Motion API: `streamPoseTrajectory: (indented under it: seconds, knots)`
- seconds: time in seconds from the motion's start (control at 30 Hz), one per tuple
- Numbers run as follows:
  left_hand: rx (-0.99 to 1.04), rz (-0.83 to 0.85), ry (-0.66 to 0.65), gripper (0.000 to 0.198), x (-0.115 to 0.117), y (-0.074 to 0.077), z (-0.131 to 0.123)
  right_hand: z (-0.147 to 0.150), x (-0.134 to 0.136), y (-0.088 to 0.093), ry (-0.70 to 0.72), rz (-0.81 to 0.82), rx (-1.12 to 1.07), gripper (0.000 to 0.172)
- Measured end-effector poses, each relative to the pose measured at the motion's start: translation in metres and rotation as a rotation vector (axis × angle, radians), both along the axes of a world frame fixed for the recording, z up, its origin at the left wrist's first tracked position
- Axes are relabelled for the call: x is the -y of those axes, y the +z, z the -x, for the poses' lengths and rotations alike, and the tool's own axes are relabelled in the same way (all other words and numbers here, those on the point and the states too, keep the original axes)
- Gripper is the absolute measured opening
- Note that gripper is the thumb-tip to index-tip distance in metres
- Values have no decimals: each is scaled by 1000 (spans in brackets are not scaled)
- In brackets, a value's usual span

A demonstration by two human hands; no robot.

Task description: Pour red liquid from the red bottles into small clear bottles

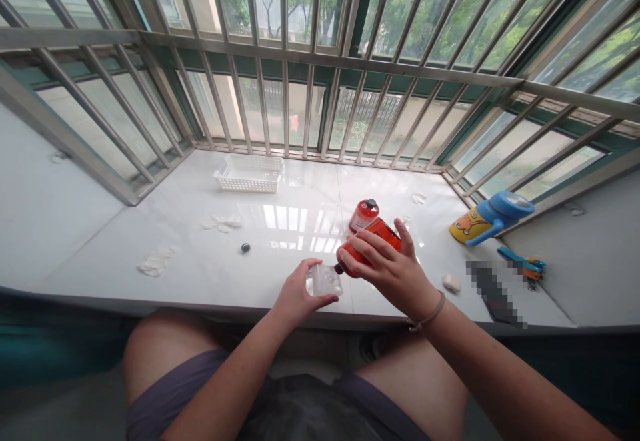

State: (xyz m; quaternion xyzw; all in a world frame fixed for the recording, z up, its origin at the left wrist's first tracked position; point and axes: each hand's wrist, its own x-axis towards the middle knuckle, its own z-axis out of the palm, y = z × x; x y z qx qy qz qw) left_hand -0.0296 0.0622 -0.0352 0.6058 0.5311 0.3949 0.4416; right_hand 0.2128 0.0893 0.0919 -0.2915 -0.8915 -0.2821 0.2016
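Note:
My left hand (300,297) is wrapped round a small clear container (325,281) near the front edge of the white sill. A bottle of red liquid (383,233) lies tilted in my right hand (383,264), its dark neck pointing left and down at the container's rim. Whether liquid is flowing cannot be made out. Just behind it stands a second red bottle (365,214) with a black cap, upright and partly hidden by the held one. A small black cap (245,248) lies on the sill to the left.
On the white sill (290,281) are a white perforated basket (250,175), crumpled white pieces (157,261), a blue-and-yellow flask (480,221), a pale small block (451,283), a blurred dark flat object (495,294) and a blue strap (523,262). Metal bars (320,61) stand behind.

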Motion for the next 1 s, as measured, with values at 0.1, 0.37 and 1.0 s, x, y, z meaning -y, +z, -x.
streamPoseTrajectory:
  seconds: [0.1,0.37,1.0]
  knots:
    - [5,-9,5,80,0,-2,0,1,0,1,5,-4,10,36]
    - [-7,-18,3,81,-1,-5,0,2,0,5,28,-33,75,36]
    - [-5,-17,-2,81,0,-6,0,4,-2,7,47,-54,110,40]
